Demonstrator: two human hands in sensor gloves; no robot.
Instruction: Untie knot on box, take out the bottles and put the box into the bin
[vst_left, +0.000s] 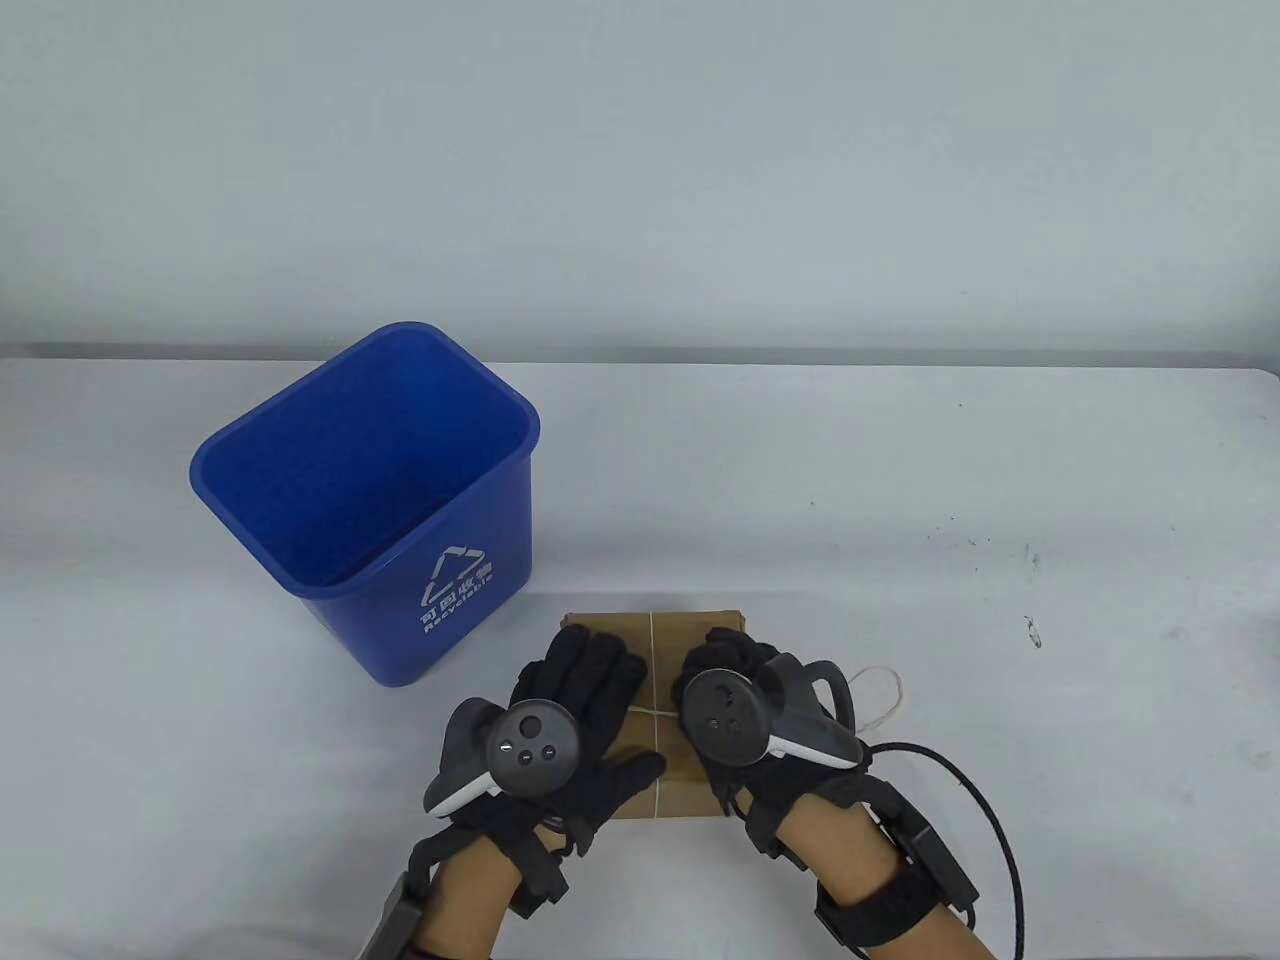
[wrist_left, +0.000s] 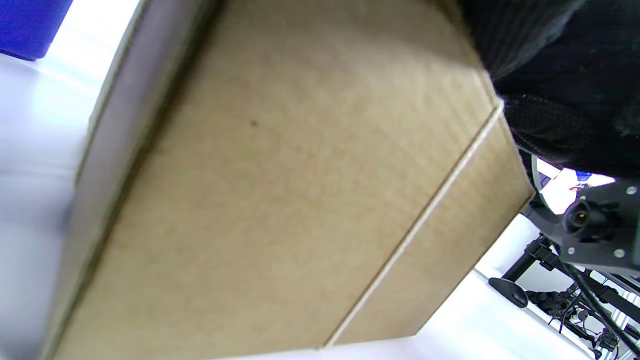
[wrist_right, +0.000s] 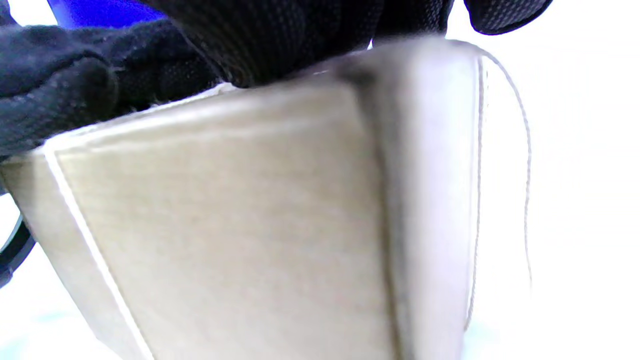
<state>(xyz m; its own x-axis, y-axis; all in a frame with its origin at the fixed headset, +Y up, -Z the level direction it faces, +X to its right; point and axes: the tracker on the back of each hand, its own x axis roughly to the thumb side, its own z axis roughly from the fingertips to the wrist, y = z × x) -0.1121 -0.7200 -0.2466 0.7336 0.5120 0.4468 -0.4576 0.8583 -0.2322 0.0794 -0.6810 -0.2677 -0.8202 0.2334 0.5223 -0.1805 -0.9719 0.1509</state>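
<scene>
Cardboard box (vst_left: 655, 640) closed, tied with string (vst_left: 652, 645), on table (vst_left: 900, 520) near front edge, just right of blue bin (vst_left: 370, 500); bin interior seen bare. Contents of box hidden. Left hand (vst_left: 575, 700) flat on lid, fingers spread. Right hand (vst_left: 735, 680) on lid; finger state cannot tell. Long axis unclear.

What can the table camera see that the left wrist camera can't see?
Only the table view shows the whole blue bin, both gloved hands, left hand and right hand, on the box top, and a loose string loop beside the box. Only the left wrist view shows camera stands beyond the table. Both show the cardboard box with string around it.
</scene>
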